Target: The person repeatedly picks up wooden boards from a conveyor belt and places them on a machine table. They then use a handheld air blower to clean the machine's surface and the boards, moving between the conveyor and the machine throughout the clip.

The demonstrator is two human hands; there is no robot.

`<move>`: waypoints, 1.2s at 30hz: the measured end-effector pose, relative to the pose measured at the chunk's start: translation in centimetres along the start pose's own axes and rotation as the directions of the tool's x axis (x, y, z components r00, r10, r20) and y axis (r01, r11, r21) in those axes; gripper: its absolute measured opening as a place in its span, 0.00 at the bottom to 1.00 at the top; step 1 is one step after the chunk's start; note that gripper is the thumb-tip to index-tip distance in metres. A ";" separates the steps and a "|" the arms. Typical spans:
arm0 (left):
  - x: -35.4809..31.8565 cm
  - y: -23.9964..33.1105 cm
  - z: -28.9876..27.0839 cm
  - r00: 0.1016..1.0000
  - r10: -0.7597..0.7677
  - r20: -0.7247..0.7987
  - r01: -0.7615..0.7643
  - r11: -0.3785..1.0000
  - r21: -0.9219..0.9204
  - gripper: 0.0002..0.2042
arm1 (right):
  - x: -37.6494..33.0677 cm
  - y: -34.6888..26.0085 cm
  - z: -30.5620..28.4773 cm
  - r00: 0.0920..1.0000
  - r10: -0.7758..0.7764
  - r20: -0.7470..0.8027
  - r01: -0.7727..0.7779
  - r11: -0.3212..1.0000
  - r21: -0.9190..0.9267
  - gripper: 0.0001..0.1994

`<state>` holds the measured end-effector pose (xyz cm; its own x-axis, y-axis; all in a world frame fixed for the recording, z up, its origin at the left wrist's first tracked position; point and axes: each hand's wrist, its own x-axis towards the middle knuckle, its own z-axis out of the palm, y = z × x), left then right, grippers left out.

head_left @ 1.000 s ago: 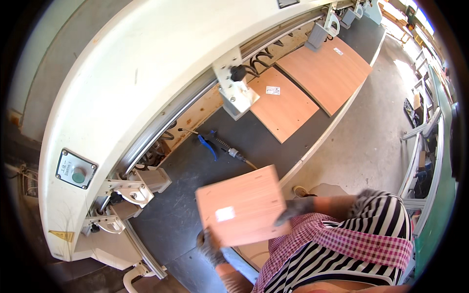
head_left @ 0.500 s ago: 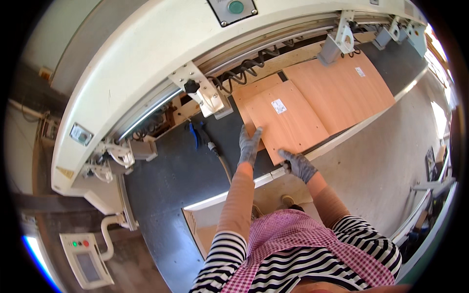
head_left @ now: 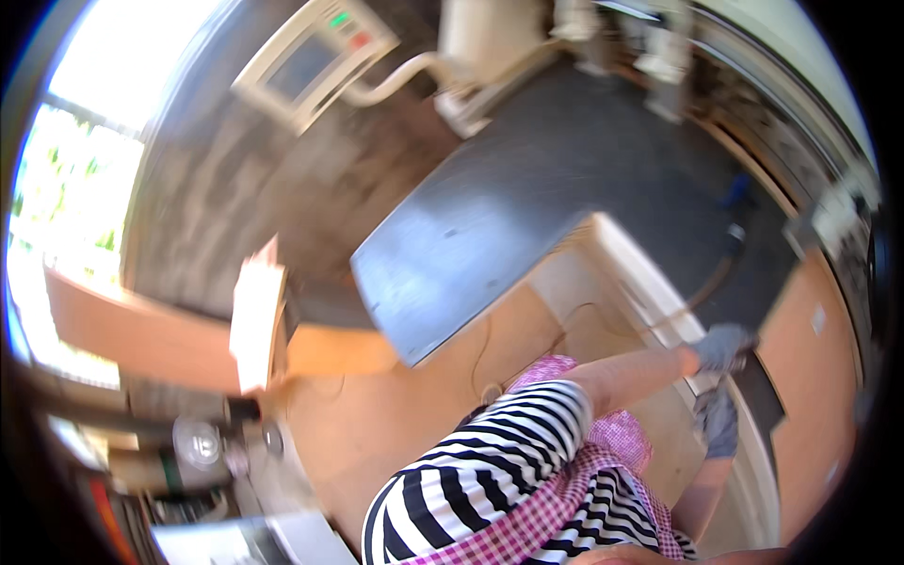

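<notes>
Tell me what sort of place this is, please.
Most likely a woodworking or panel-furniture workshop. Wood-toned boards lie on a dark machine table, and a control panel is mounted on a curved arm beyond it.

The gloved left hand (head_left: pixel 723 349) and right hand (head_left: pixel 718 424) are near a wooden panel (head_left: pixel 812 367) on a dark table (head_left: pixel 565 160).

Board (head_left: pixel 812 400): wood, smooth, matt
Label (head_left: pixel 818 319): paper
Tabletop (head_left: pixel 461 254): smooth, glossy where light falls
Hose fitting (head_left: pixel 736 233): metal, shiny
Gloves (head_left: pixel 722 348): cloth, matt
Sleeve (head_left: pixel 499 433): cloth, matt
Apron (head_left: pixel 621 439): cloth, creased
</notes>
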<state>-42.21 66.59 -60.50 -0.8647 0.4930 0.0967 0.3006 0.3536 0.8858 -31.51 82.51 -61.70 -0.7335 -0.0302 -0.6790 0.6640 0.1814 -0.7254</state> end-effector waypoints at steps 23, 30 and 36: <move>-103.3 -3.6 -36.8 -0.771 -0.539 -0.338 -0.126 0.650 -0.749 0.24 | -17.1 -12.1 106.2 0.274 0.299 0.914 0.898 0.260 -0.355 0.26; -104.7 -2.7 -36.7 -0.667 -0.627 -0.402 -0.275 0.709 -0.649 0.25 | -10.2 -17.5 103.8 0.229 0.113 0.967 0.829 -0.544 -0.133 0.25; -103.3 -1.2 -34.3 -0.518 -0.677 -0.522 -0.323 0.720 -0.614 0.26 | -18.6 -12.9 115.3 0.341 0.006 0.940 0.914 0.232 -0.333 0.34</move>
<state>32.91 -12.01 -55.96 0.0343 -0.9100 -0.4132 0.2482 -0.3927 0.8855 -9.69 -32.55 -52.74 -0.1095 -0.9334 -0.3417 -0.5646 0.3414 -0.7515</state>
